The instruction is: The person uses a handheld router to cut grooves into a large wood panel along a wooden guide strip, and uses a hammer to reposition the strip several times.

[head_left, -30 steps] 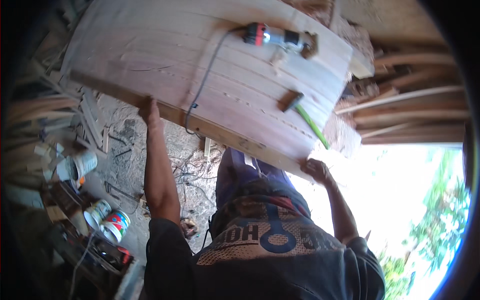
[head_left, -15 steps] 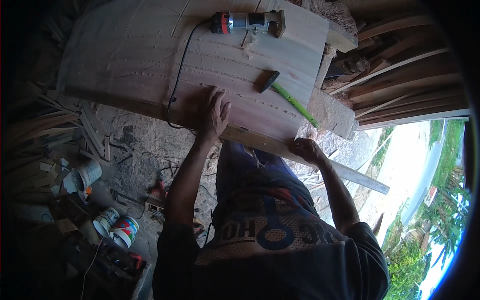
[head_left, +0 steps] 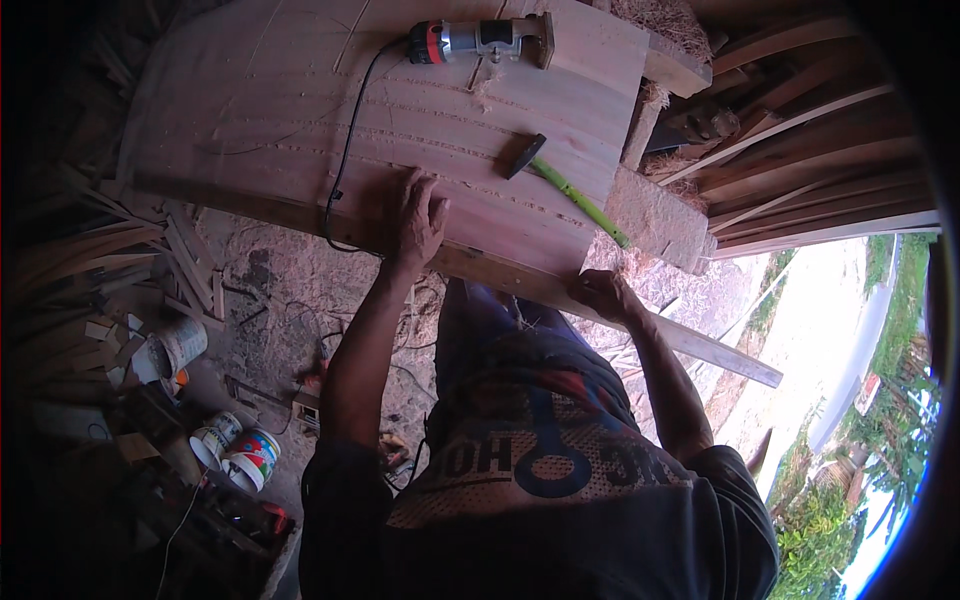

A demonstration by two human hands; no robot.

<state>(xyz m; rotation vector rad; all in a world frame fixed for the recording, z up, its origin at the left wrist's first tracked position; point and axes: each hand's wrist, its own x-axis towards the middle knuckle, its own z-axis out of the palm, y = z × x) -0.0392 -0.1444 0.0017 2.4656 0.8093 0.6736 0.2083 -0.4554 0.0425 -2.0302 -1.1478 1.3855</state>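
Note:
A wide pale wooden panel with rows of shavings along its grooves lies in front of me. My left hand rests on its near edge, fingers stretched out and holding nothing. A long wooden strip runs along that edge and sticks out past the panel's right corner. At this corner my right hand is closed around the strip; its fingertips are partly hidden. On the panel lie a hammer with a green handle, between and beyond my hands, and a corded trim router at the far side.
The router's black cord drops over the near edge left of my left hand. Stacked boards stand at the right. Buckets and wood offcuts lie on the floor at the left. A wooden block sits beside the panel.
The panel, its tools and both my hands appear slightly farther left and higher in the picture. Both hands keep the same places on the panel edge and strip.

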